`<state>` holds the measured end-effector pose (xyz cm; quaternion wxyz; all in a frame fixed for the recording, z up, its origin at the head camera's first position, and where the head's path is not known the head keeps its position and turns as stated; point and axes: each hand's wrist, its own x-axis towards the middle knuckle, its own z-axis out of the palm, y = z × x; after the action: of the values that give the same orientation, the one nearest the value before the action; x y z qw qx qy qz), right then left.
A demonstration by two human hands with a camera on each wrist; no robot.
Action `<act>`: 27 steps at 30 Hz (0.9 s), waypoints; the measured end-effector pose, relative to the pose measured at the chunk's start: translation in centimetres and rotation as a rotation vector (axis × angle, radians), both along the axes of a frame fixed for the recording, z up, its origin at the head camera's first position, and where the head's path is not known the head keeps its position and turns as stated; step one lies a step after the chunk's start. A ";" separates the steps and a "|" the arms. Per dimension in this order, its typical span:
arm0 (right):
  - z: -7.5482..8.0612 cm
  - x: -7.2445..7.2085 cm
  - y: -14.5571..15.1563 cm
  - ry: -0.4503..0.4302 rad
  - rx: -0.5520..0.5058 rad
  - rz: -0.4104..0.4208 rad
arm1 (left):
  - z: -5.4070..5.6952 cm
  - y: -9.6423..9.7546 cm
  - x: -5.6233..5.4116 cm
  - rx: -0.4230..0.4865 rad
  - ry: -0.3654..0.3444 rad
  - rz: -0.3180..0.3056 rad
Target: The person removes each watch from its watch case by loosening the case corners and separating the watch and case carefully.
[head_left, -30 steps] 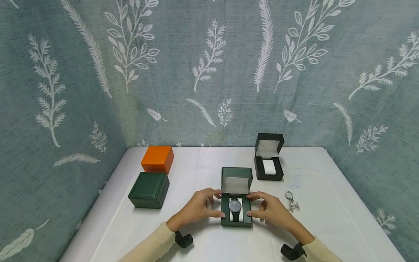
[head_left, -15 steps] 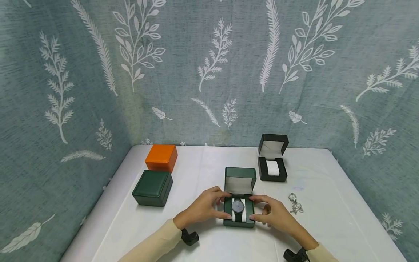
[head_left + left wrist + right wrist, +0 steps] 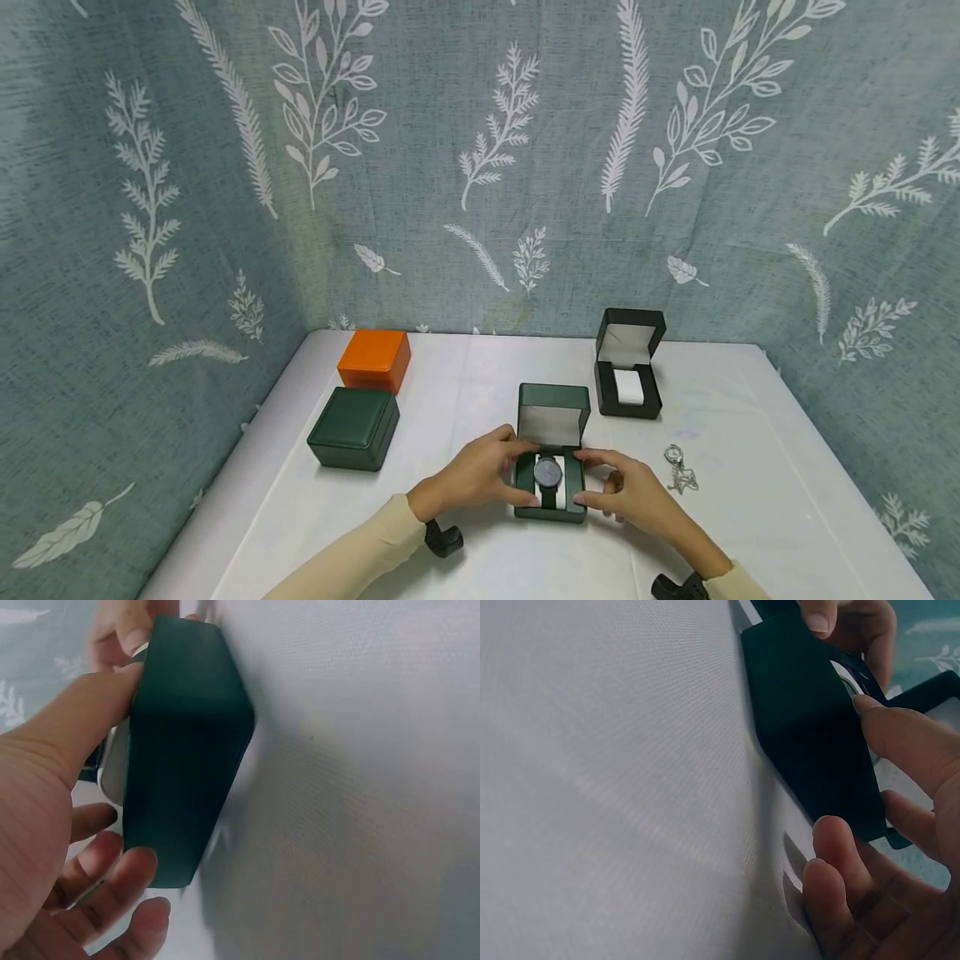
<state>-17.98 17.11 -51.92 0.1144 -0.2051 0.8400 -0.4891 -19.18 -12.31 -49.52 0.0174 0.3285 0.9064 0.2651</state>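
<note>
A green watch box (image 3: pixel 552 514) stands with its lid raised. Inside, a dark-faced wristwatch (image 3: pixel 548 473) with a black strap sits on a white cushion (image 3: pixel 560 483). My left hand (image 3: pixel 480 473) reaches in from the left, thumb and index fingertips spread apart at the cushion's left edge. From the right, my right hand (image 3: pixel 630 492) rests thumb and index fingertips on the box's right rim, beside the cushion. Both wrist views show thumbs (image 3: pixel 94 705) lying over the rim and the other fingers (image 3: pixel 832 862) loosely bent outside the box wall.
A closed green box (image 3: pixel 352 425) and an orange box (image 3: pixel 373 358) stand at the left. Behind to the right is an open black watch box (image 3: pixel 630 408) with a white cushion. A silver watch or bracelet with a chain (image 3: pixel 681 471) lies right of my right hand.
Both hands have moved inward over the box, the left more clearly, from the left rim to the cushion's edge. The head view has shifted slightly.
</note>
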 end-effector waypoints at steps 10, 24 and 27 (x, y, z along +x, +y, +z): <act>0.1 0.0 0.0 0.022 -0.009 -0.001 | 0.2 0.4 0.2 -0.075 0.051 0.005; -0.6 0.0 0.1 0.026 -0.030 0.004 | 0.4 0.8 -0.1 -0.099 0.001 -0.013; -0.5 0.1 0.2 0.044 -0.033 -0.001 | 0.5 1.1 -0.2 -0.092 0.031 -0.021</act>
<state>-17.92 17.35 -52.41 0.0923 -0.2169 0.8344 -0.4982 -19.40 -11.24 -49.00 0.0211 0.3409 0.9143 0.2177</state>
